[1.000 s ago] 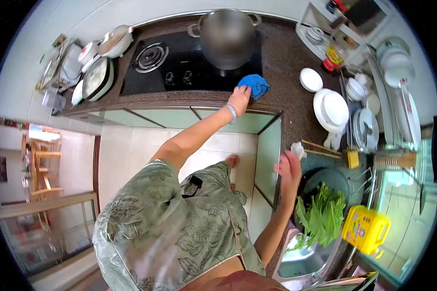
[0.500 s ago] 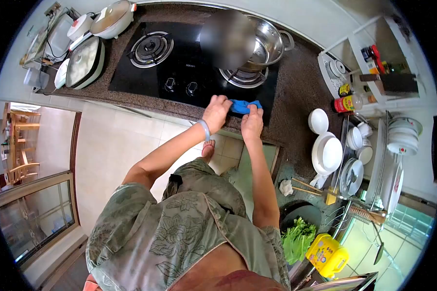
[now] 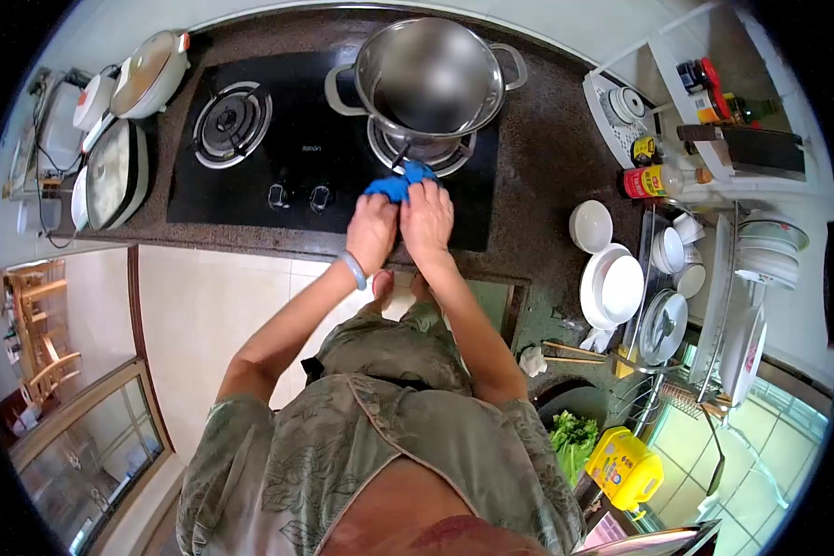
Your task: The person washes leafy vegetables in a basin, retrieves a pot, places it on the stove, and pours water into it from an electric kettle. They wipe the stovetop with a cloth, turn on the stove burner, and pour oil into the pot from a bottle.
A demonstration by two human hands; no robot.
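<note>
A crumpled blue cloth (image 3: 400, 186) is bunched between my two hands over the front of the black gas stove (image 3: 241, 190). The fingers of my left hand (image 3: 372, 230) are closed on the cloth's near left part; a pale bangle circles that wrist. My right hand (image 3: 426, 219) grips it from the right, its fingers curled over the fabric. Just beyond the cloth is the right burner (image 3: 461, 157), with a two-handled steel pot (image 3: 369, 85) standing on it. The pot's inside is blurred. Two control knobs (image 3: 320, 198) sit left of my hands.
A lidded white pan (image 3: 118, 176) and other cookware stand at the left counter end. On the right are white bowls (image 3: 590, 226), a dish rack with plates (image 3: 767, 250) and a sauce bottle (image 3: 651, 181). Leafy greens (image 3: 574, 440) lie near a yellow jug (image 3: 625, 468).
Both hands have shifted with the cloth from the stove's front edge farther in toward the burner, and closer together. The view has shifted too, showing the whole pot.
</note>
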